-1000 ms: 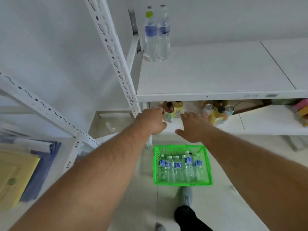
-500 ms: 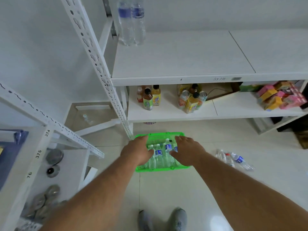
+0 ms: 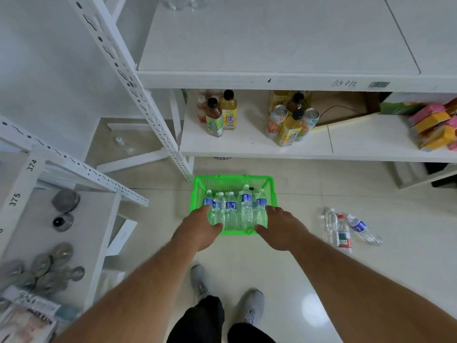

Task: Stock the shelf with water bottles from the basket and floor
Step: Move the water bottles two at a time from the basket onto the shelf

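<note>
From the head camera, a bright green plastic basket (image 3: 233, 183) sits on the pale tiled floor in the middle of the picture. Five clear plastic water bottles with blue labels (image 3: 231, 211) stand upright in it, side by side.

The left hand (image 3: 199, 227) is at the basket's 8 o'clock corner, and the right hand (image 3: 280, 226) is at its 4 o'clock corner. Both hands are spread open over the near rim. They hold nothing yet. Whether the fingertips touch the bottles cannot be told.

The bottles look full, so each one is probably a little heavy. The plastic is thin and smooth, so it may bend and slip if squeezed hard. The best place to grab looks like the middle, just under the label.

Three more clear bottles lying flat (image 3: 345, 230) are on the floor at 3 o'clock from the basket. The wide white metal shelf (image 3: 272, 45) at 12 o'clock has lots of room.
</note>
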A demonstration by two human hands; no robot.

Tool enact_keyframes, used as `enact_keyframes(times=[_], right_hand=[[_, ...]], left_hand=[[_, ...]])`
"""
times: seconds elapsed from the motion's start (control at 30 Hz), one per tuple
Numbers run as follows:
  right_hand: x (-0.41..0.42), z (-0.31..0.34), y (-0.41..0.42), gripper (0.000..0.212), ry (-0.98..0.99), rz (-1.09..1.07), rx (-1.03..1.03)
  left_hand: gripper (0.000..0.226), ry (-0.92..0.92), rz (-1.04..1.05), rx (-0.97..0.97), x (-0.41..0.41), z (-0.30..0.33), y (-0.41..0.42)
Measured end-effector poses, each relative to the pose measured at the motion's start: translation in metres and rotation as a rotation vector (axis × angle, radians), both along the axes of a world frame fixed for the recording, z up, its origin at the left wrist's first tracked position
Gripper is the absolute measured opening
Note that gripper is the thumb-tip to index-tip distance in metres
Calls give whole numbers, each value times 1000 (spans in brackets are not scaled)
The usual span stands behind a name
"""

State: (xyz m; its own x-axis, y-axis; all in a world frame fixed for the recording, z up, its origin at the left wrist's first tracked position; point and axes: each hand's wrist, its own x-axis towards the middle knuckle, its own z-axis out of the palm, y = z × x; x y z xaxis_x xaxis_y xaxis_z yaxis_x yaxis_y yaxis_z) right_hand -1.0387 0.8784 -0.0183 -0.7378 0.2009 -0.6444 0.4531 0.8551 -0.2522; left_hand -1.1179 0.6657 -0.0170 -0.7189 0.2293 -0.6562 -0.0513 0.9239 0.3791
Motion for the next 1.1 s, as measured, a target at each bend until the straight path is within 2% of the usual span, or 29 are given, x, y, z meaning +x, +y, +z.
enact_keyframes(times=[0.27,0.57,1.1], right_hand=[[-39,-64,-8,64,-72,-64,-25],[-88,-175,6,73,-119,-190,-50],[-132,-447,26,67,-106,-401,-96]], left_hand=[[76,-93,54,72,-38,-72,7],[80,-181,135,131,-84,-188,25],[74,-134,266,10,-110,-453,48]])
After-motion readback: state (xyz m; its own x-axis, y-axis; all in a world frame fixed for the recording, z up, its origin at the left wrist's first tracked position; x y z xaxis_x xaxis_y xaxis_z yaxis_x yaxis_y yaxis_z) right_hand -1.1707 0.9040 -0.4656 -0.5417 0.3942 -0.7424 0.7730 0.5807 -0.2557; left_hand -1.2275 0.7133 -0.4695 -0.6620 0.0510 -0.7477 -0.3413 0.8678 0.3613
